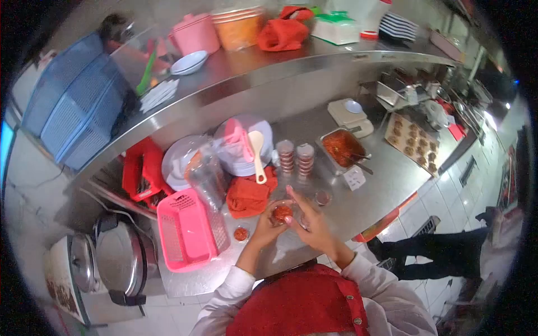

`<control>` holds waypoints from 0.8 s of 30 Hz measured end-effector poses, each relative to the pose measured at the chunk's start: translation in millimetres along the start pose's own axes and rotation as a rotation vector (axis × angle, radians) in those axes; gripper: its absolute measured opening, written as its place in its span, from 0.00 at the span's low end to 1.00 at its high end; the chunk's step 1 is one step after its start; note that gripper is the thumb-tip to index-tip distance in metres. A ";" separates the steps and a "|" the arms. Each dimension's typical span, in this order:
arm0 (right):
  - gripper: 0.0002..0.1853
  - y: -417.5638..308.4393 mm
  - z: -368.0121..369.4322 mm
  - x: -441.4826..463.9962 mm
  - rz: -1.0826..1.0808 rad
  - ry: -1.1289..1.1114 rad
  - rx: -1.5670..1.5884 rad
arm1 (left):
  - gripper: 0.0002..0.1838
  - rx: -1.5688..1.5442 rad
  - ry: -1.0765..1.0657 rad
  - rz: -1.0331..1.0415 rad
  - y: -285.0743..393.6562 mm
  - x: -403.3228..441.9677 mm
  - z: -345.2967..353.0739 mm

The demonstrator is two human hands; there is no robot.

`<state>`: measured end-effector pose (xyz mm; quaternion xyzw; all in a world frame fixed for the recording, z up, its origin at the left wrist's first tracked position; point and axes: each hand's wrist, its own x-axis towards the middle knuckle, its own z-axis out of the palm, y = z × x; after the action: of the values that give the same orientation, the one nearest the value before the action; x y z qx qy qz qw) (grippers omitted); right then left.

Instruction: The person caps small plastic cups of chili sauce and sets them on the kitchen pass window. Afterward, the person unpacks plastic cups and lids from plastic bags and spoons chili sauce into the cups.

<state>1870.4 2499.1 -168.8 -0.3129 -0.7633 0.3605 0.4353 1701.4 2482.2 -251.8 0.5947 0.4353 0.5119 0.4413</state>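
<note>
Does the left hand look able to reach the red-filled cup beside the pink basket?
Probably not yet: the left hand holds another cup, though the way to the red-filled cup looks clear.

Steel shelf (238,60), white-tiled floor (448,196), wall (316,88) behind seemingly pale grey

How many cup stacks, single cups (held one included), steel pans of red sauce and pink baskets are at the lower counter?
Cup stacks: 2
Held sauce cup: 1
Set-down single cups: 2
Steel pan of red sauce: 1
Pink basket: 1
Total: 7
</note>
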 end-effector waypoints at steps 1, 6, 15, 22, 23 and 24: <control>0.32 -3.3 -4.4 3.5 -0.087 -0.127 -0.077 | 0.37 -0.182 0.054 0.002 1.3 -0.8 6.4; 0.35 -7.4 -20.9 27.0 -0.406 -0.428 -0.454 | 0.35 -0.406 0.096 -0.128 31.6 8.5 12.8; 0.37 -24.5 -28.2 35.4 -0.433 -0.431 -0.396 | 0.18 -0.228 0.150 -0.039 68.2 18.2 15.1; 0.37 -31.2 -32.3 31.0 -0.408 -0.456 -0.425 | 0.17 -0.126 0.081 -0.147 76.9 15.8 13.4; 0.37 -28.1 -33.6 31.2 -0.404 -0.455 -0.425 | 0.20 -0.161 0.085 -0.126 64.1 16.5 16.5; 0.35 -21.6 -35.2 32.5 -0.353 -0.463 -0.355 | 0.22 -0.195 0.088 -0.106 51.0 17.9 19.3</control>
<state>1884.4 2522.8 -124.1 -0.1569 -0.9351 0.2026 0.2448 1725.6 2486.3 -199.9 0.5021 0.4334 0.5533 0.5039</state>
